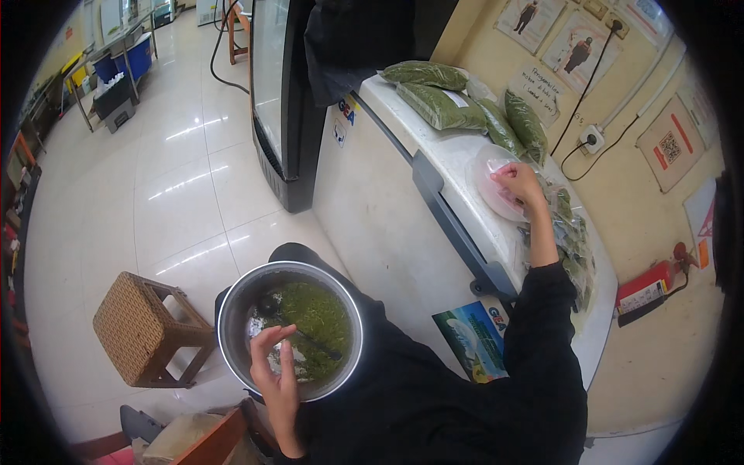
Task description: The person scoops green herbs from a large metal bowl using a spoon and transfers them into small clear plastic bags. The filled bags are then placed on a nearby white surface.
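Note:
My left hand (276, 369) is raised over the near rim of a round metal pot (356, 308), fingers apart and holding nothing. Chopped green herbs (317, 314) lie in the pot with a dark long-handled ladle or spoon (317, 343). My right hand (519, 181) reaches into a pinkish translucent plastic bowl (485, 186) on the white chest freezer; its thumb and fingers are pinched near clear plastic, but what they grip cannot be told. Beyond the bowl lie filled clear bags of green herbs (440, 108). Several small filled bags (572, 238) lie beside my right forearm.
A woven-top stool (131, 328) stands left of the pot, with a wooden chair (212, 436) below it. The chest freezer (372, 192) has a dark handle along its edge. A glass-door display cooler (270, 99) stands beyond. A fire extinguisher (645, 288) and plugged cables are by the wall.

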Demonstrator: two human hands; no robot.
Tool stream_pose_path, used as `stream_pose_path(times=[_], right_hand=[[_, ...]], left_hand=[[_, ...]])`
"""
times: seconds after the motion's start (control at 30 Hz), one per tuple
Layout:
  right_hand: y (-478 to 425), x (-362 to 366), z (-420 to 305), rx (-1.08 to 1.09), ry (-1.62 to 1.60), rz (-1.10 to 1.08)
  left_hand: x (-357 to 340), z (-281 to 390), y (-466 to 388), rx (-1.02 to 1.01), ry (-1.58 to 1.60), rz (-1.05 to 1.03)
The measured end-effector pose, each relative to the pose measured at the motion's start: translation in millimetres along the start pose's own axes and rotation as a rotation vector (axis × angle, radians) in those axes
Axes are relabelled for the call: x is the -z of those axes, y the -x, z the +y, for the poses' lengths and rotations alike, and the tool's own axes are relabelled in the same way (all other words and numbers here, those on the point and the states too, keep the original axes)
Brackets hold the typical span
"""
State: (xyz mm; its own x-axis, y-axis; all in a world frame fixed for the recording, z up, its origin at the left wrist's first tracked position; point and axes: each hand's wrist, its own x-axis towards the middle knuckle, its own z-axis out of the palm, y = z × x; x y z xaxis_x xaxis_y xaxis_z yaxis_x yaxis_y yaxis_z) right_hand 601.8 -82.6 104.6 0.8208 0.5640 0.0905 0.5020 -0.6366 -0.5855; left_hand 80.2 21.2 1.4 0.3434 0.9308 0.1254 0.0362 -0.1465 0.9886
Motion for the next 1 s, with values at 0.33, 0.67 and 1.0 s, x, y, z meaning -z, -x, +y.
stream_pose_path(times=[0.33, 0.67, 1.0], right_hand=[[22.4, 49.0, -10.0, 0.204, 0.100, 0.449], [210.1, -112.3, -184.0, 1.114, -0.062, 0.045], [267.4, -176.5, -215.9, 1.218, -0.235, -0.443]], left_hand=[[-8.6, 9.7, -2.6, -0.004, 0.047, -0.065], [-37.0, 32.4, -10.6, -0.117, 0.224, -0.150], [3.0, 1.9, 18.6, 0.032, 0.206, 0.281]])
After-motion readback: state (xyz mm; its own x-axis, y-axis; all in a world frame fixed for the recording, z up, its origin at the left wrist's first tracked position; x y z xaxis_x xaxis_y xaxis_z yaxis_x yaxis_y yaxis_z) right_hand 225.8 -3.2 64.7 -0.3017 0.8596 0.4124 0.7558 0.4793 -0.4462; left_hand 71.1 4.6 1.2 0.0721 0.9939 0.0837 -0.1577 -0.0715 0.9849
